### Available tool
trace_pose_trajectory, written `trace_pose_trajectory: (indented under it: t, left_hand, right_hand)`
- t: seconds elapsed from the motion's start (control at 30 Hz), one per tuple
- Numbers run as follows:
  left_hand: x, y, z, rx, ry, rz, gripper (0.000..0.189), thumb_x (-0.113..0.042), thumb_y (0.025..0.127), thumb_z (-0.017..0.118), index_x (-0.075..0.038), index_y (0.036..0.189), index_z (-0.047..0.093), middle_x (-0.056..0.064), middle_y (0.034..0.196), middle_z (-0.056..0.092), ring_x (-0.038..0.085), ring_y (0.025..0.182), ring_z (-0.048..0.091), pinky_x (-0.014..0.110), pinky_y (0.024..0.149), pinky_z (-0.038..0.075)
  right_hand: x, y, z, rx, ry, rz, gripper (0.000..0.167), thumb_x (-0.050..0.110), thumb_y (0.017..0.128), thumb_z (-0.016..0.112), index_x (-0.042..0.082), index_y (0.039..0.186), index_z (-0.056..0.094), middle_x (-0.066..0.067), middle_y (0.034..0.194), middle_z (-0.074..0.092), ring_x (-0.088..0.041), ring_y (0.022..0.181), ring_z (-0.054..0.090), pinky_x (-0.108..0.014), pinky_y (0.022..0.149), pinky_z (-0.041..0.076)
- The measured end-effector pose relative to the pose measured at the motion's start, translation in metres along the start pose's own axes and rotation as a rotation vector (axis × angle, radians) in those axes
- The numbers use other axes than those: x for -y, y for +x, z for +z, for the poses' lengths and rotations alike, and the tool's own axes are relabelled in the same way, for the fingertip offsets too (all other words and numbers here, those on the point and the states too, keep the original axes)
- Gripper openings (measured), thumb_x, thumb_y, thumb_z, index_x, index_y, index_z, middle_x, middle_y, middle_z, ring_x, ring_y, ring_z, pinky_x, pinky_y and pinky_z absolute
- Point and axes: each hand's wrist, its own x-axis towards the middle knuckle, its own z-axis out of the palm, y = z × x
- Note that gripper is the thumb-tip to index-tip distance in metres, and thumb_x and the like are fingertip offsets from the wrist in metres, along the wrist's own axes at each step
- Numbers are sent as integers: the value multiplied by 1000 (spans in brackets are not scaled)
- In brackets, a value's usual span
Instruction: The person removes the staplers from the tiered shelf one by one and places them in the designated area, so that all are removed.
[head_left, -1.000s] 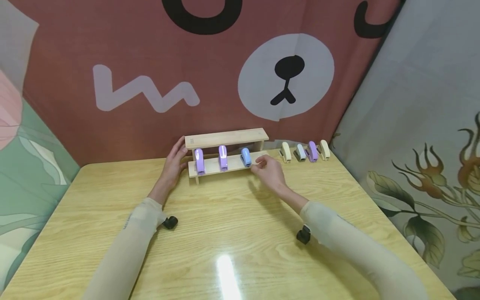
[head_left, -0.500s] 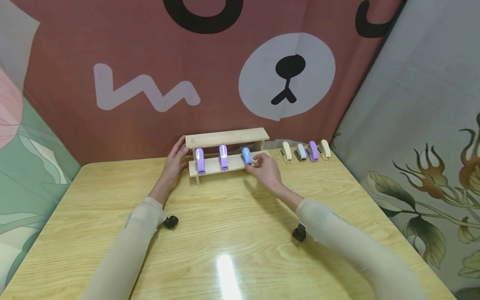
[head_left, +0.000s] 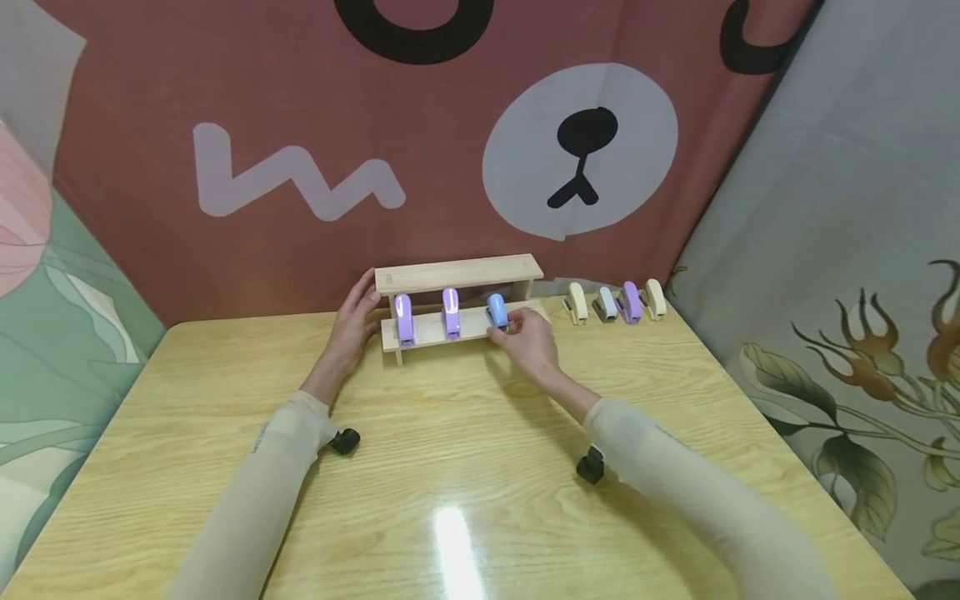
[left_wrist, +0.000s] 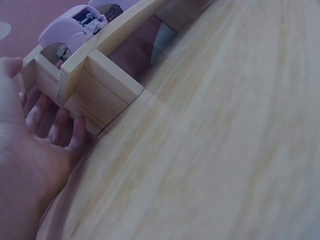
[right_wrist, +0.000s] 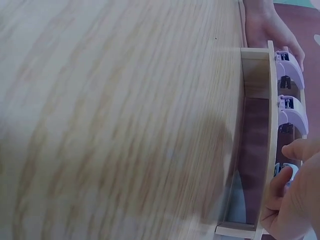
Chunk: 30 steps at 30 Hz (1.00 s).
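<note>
Right hand (head_left: pixel 530 343): pinching blue stapler (head_left: pixel 496 309), four o'clock on rack (head_left: pixel 459 273)!
Left hand (head_left: pixel 350 328): unclenched, touching rack's nine o'clock end.

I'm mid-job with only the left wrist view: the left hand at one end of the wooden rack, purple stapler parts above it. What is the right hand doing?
Observer: The right hand is at the blue stapler, which shows between its thumb and a finger in the right wrist view.

Operator: Which side of that one are the purple ones on the rack?

Observer: Seen from the head camera, both purple staplers stand to its left on the lower board.

Operator: Any more off the rack?

Observer: Yes, four stand in a row on the table, right of the rack: cream, pale grey, purple, cream.
</note>
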Motion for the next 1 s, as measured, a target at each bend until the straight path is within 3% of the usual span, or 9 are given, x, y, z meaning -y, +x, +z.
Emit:
trace_pose_trajectory:
  t: [0.3,0.5,0.73,1.0]
  left_hand:
    - [-1,1,0,-4,8,8,59,-31,107,54,-28,162,31,7,163,31,28,139,36,54,106,37]
    - [-1,0,0,-5,4,5,60,-30,108,54,-27,163,29,7,163,30,28,140,35,53,106,37]
    - [1,0,0,3,12,19,61,-31,107,54,-25,163,29,9,163,31,36,142,32,56,107,36]
    - [3,1,-1,-3,35,24,62,-36,106,57,-27,162,31,6,162,33,34,141,35,56,106,37]
  right_hand:
    - [0,3,6,-39,-5,-1,37,23,85,83,-1,109,68,-6,85,63,-21,76,58,-35,68,48]
    - [-1,3,9,-57,6,1,31,19,84,81,1,105,67,-6,86,63,-21,78,59,-35,69,48]
    - [-5,2,9,-80,34,-8,24,15,83,78,1,98,66,-8,85,64,-23,77,60,-35,69,49]
    - [-11,2,8,-89,127,-16,23,15,85,79,0,96,66,-9,83,66,-22,74,62,-33,66,52]
